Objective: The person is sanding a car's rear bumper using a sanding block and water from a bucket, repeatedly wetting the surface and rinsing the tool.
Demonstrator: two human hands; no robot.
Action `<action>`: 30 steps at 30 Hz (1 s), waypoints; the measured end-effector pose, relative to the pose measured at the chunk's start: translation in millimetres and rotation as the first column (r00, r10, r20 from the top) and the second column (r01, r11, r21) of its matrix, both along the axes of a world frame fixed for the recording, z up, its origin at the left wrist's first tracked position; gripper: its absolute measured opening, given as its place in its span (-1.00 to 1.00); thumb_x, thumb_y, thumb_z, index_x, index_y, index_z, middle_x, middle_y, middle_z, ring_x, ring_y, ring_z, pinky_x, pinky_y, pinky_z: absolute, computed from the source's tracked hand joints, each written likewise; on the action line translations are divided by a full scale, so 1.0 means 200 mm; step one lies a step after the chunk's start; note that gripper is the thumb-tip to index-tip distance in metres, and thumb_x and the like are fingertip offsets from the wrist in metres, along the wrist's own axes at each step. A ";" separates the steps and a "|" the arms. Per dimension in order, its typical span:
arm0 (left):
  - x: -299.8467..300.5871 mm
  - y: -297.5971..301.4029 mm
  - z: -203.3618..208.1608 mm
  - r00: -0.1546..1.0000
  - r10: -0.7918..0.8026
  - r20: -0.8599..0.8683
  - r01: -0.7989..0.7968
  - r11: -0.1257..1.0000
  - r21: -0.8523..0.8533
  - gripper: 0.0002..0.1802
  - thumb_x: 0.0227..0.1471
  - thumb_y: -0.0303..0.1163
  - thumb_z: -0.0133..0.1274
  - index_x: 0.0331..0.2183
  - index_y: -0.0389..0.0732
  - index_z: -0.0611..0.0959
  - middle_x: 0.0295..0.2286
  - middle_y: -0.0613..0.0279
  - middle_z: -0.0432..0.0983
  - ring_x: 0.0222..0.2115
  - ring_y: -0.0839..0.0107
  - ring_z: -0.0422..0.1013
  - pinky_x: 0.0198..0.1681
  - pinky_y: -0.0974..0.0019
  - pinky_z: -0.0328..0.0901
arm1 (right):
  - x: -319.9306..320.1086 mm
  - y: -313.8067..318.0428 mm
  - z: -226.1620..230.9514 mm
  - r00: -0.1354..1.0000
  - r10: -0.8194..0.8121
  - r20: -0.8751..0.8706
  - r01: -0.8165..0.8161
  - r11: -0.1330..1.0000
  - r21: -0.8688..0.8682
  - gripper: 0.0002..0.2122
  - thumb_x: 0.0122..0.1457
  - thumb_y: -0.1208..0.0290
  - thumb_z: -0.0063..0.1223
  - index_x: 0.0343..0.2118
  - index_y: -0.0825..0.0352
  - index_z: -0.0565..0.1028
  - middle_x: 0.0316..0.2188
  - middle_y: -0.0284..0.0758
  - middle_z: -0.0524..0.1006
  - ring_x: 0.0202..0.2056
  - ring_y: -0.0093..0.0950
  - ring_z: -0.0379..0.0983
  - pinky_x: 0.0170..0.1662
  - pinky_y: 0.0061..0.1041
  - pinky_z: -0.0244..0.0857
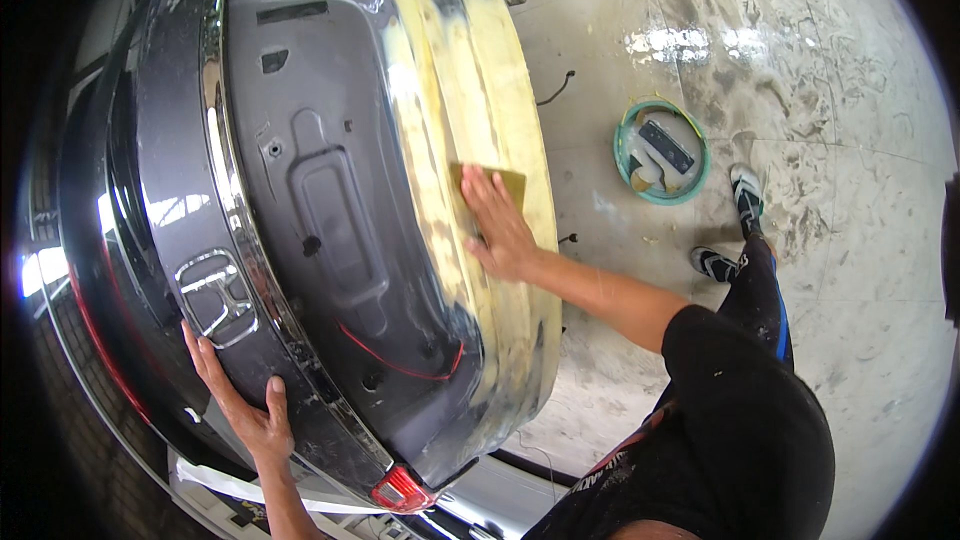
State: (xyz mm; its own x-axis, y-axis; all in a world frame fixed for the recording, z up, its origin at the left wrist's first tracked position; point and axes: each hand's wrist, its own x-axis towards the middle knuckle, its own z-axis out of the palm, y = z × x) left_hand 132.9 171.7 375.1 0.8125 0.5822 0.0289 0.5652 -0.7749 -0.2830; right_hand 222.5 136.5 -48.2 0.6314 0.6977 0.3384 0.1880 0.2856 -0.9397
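Note:
My right hand (498,230) lies with its fingers fairly straight over a brownish-green sheet of sandpaper (514,186), pressing it against a car's rear bumper (508,90). Pale yellow filler and rubbed grey and dark patches cover the bumper. Part of the sheet is hidden beneath the fingers. On the left, my left hand (243,415) rests on the dark grey trunk lid (172,165) with thumb and fingers apart, just below a chrome emblem (217,297). It holds nothing.
On the stained floor (850,230) stands a round green tub (624,165) with a dark block inside. My feet are right of it. Red tail lights (402,490) edge the car. A red wire (400,365) hangs over the recessed panel. Another silver vehicle (508,496) is below.

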 end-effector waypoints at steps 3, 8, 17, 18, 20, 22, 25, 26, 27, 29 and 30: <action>0.00 -0.01 0.01 1.000 0.017 -0.010 -0.017 1.000 -0.007 -0.05 0.12 0.07 0.10 0.36 -0.14 0.10 0.35 -0.15 -0.14 0.37 -0.07 -0.15 0.36 -0.08 -0.21 | 0.20 0.14 0.03 1.000 -0.005 -0.019 0.005 1.000 0.020 -0.25 0.35 -0.14 -0.43 0.42 0.31 -0.13 0.44 -0.15 -0.14 0.45 -0.24 -0.30 0.44 -0.09 -0.40; 0.01 0.01 0.02 0.997 0.053 -0.057 -0.052 0.999 0.011 -0.03 0.13 0.08 0.08 0.37 -0.11 0.05 0.36 -0.18 -0.19 0.37 -0.12 -0.17 0.35 -0.13 -0.22 | 1.03 0.70 0.05 0.994 -0.104 0.033 0.103 0.994 0.043 -0.32 0.38 0.06 -0.29 0.39 0.43 -0.07 0.43 -0.11 -0.08 0.44 -0.24 -0.26 0.45 -0.18 -0.39; -0.06 -0.04 0.09 0.981 0.126 -0.147 -0.123 0.992 0.026 0.04 0.14 0.13 0.06 0.38 -0.14 -0.06 0.35 -0.25 -0.25 0.37 -0.15 -0.21 0.35 -0.14 -0.26 | 1.19 0.93 -0.04 0.990 -0.069 0.126 0.065 0.997 0.039 -0.27 0.38 -0.07 -0.41 0.40 0.40 -0.14 0.43 -0.10 -0.12 0.45 -0.24 -0.26 0.45 -0.17 -0.41; -0.07 -0.03 0.09 0.982 0.118 -0.150 -0.116 0.993 0.022 0.04 0.14 0.14 0.06 0.38 -0.13 -0.06 0.35 -0.27 -0.26 0.36 -0.18 -0.21 0.34 -0.17 -0.25 | 1.38 1.04 -0.04 0.987 -0.093 0.133 0.089 0.996 0.032 -0.30 0.39 -0.06 -0.43 0.40 0.39 -0.09 0.42 -0.12 -0.06 0.44 -0.24 -0.21 0.44 -0.17 -0.37; 0.11 0.02 0.07 0.981 0.056 -0.187 -0.062 0.998 -0.023 0.13 0.06 0.09 0.19 0.39 0.05 -0.15 0.34 -0.29 -0.24 0.33 -0.29 -0.13 0.29 -0.34 -0.12 | 1.74 1.26 -0.03 0.973 -0.071 0.221 0.089 0.993 -0.071 -0.32 0.39 -0.05 -0.44 0.38 0.41 -0.02 0.41 -0.12 0.00 0.43 -0.23 -0.18 0.44 -0.17 -0.32; 0.13 0.03 0.07 0.972 0.068 -0.223 -0.073 0.997 -0.012 0.12 0.07 0.09 0.17 0.39 0.04 -0.15 0.33 -0.31 -0.22 0.32 -0.33 -0.13 0.28 -0.35 -0.12 | 1.76 1.31 -0.02 0.974 -0.069 0.217 0.089 0.993 -0.082 -0.32 0.39 -0.06 -0.44 0.37 0.41 0.00 0.41 -0.13 0.02 0.43 -0.23 -0.17 0.43 -0.16 -0.30; 0.08 -0.03 0.09 0.964 0.109 -0.245 -0.108 0.994 0.017 0.11 0.08 0.08 0.17 0.39 0.03 -0.15 0.32 -0.36 -0.19 0.30 -0.37 -0.10 0.26 -0.36 -0.07 | 1.41 1.12 -0.08 0.977 -0.066 0.202 0.072 0.997 -0.022 -0.33 0.39 -0.02 -0.44 0.37 0.43 0.00 0.42 -0.14 -0.01 0.44 -0.21 -0.20 0.42 -0.08 -0.33; 0.07 -0.04 0.10 0.965 0.112 -0.238 -0.112 0.994 0.012 0.11 0.08 0.07 0.17 0.39 0.03 -0.14 0.31 -0.37 -0.19 0.30 -0.37 -0.09 0.26 -0.36 -0.06 | 1.28 1.02 -0.11 0.978 -0.071 0.196 0.073 0.997 -0.005 -0.34 0.39 -0.01 -0.43 0.37 0.43 -0.01 0.42 -0.14 -0.03 0.44 -0.20 -0.21 0.42 -0.06 -0.36; 0.08 -0.04 0.09 0.968 0.106 -0.228 -0.107 0.994 0.007 0.11 0.08 0.07 0.17 0.39 0.03 -0.14 0.31 -0.38 -0.19 0.29 -0.37 -0.08 0.25 -0.36 -0.05 | 1.28 0.97 -0.12 0.978 -0.060 0.202 0.064 0.998 -0.010 -0.34 0.39 0.01 -0.42 0.38 0.43 -0.01 0.42 -0.14 -0.04 0.44 -0.20 -0.22 0.42 -0.05 -0.37; 0.09 -0.02 0.10 0.973 0.082 -0.215 -0.086 0.996 -0.010 0.09 0.08 0.07 0.18 0.39 0.02 -0.11 0.31 -0.39 -0.18 0.28 -0.40 -0.06 0.24 -0.36 -0.02 | 1.28 0.92 -0.09 0.980 -0.041 0.196 0.047 0.999 -0.024 -0.34 0.39 0.03 -0.39 0.38 0.43 -0.02 0.43 -0.14 -0.06 0.44 -0.19 -0.24 0.42 -0.04 -0.40; 0.09 -0.01 0.09 0.977 0.064 -0.202 -0.069 0.997 -0.019 0.09 0.08 0.06 0.18 0.39 0.01 -0.11 0.31 -0.39 -0.19 0.28 -0.40 -0.07 0.24 -0.36 -0.02 | 1.40 1.02 -0.09 0.977 -0.044 0.207 0.051 0.998 -0.027 -0.36 0.39 0.06 -0.34 0.37 0.43 0.00 0.42 -0.15 -0.04 0.44 -0.20 -0.24 0.42 -0.05 -0.41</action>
